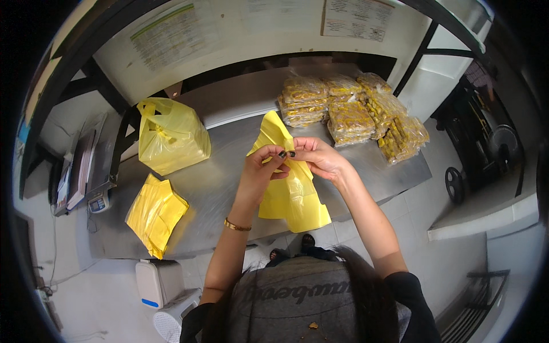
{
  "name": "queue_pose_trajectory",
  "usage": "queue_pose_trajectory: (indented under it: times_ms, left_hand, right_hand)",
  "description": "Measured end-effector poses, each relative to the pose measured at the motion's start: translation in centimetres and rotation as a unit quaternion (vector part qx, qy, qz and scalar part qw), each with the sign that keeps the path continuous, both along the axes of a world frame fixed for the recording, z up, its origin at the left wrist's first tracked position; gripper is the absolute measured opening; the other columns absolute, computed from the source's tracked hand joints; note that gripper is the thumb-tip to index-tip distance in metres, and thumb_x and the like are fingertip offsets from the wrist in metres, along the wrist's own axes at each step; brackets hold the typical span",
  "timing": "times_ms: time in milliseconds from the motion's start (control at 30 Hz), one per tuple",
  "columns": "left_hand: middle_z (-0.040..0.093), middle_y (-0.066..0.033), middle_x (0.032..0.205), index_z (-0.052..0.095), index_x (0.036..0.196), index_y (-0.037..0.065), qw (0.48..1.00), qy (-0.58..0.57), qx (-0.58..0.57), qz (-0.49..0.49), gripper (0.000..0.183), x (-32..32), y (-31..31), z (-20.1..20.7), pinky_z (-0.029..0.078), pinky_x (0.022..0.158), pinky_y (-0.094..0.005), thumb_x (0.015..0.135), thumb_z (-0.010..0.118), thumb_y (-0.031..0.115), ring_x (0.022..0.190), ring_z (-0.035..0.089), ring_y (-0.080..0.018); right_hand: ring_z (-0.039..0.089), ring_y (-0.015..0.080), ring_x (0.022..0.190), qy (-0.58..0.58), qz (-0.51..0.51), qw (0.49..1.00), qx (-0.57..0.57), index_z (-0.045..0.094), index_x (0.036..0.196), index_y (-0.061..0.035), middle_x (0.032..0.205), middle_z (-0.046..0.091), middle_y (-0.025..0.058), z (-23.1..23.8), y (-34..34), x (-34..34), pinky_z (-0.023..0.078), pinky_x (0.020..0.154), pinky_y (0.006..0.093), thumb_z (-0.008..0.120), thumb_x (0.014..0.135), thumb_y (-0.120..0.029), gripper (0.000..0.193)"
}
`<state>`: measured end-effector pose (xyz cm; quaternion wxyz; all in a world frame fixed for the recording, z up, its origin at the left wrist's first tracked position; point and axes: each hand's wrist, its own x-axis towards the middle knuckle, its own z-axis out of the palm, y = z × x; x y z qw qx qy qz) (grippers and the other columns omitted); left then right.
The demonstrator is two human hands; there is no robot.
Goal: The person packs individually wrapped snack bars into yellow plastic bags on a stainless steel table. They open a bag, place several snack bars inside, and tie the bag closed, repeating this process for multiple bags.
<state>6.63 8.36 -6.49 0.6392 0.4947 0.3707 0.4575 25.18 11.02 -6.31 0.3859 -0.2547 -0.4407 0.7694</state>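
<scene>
A yellow plastic bag [300,197] hangs flat and unfilled between my hands, above the near edge of the steel table. My left hand [266,164] pinches its upper part with thumb and fingers. Right beside it, my right hand [318,158] grips the same bag, the two thumbs almost meeting. The bag's top end points away from me and its lower end falls toward me. To the left lies a stack of folded yellow bags [156,212]. Behind that stack stands a filled, knotted yellow bag [173,137] with a boxy shape.
Several clear packs of yellow-wrapped pieces [350,117] are piled at the table's [229,154] back right. A small keypad device [98,202] sits past the left edge. On the floor are a white bin [159,282] and, at right, a black wheeled frame [454,184].
</scene>
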Motion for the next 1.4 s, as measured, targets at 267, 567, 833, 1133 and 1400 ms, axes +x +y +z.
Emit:
queue_pose_trajectory:
  times_ms: [267,567,833,1133,1400]
  left_hand:
    - [0.059,0.0005,0.094,0.059,0.104,0.006,0.997,0.022,-0.026,-0.071,0.015,2.0,1.1,0.2,0.054,0.075,-0.0252,0.093,0.054,0.015,0.09,0.06,-0.0101]
    - [0.061,-0.0106,0.105,0.056,0.109,-0.001,0.955,-0.234,-0.149,-0.108,0.023,1.2,2.7,-1.7,0.052,0.089,-0.0354,0.094,0.05,0.015,0.098,0.061,-0.0222]
    - [0.063,-0.0126,0.102,0.057,0.104,-0.001,0.925,-0.309,-0.209,-0.068,0.024,-2.8,6.4,-1.7,0.049,0.085,-0.034,0.093,0.049,0.019,0.094,0.061,-0.024]
    - [0.062,-0.0054,0.096,0.056,0.1,0.003,0.938,0.271,0.198,-0.091,0.028,3.6,3.8,-1.3,0.048,0.077,-0.0268,0.076,0.068,0.003,0.089,0.059,-0.0161]
    - [0.064,-0.0102,0.101,0.059,0.107,0.002,0.99,0.043,-0.117,-0.067,0.025,-3.1,4.7,-10.6,0.05,0.081,-0.037,0.082,0.059,0.005,0.094,0.062,-0.027]
  right_hand:
    - [0.06,0.0093,0.076,0.013,-0.03,0.999,0.037,0.052,0.075,-0.0064,0.082,0.064,0.0029,-1.7,0.1,2.9,0.048,0.069,0.022,0.068,0.078,0.003,0.018]
    - [0.056,0.0065,0.077,-0.033,-0.191,0.98,0.038,0.053,0.075,-0.0074,0.077,0.058,-0.0019,-1.8,-0.3,6.7,0.045,0.069,0.0217,0.062,0.08,0.002,0.014]
    - [0.053,0.0121,0.095,-0.433,-0.237,0.857,0.146,0.057,0.099,-0.0062,0.101,0.058,0.0023,-11.9,-3.3,18.1,0.043,0.078,0.027,0.071,0.075,-0.012,0.028]
    - [0.051,0.0218,0.117,-0.32,-0.082,0.911,0.245,0.035,0.138,-0.009,0.141,0.039,0.012,-2.6,-2.4,8.6,0.043,0.096,0.0331,0.069,0.077,-0.01,0.07]
    - [0.063,0.0203,0.073,-0.093,-0.269,0.94,0.189,0.062,0.081,-0.0054,0.089,0.062,0.0104,-5.0,-3.5,14.2,0.053,0.067,0.0337,0.054,0.08,0.001,0.011]
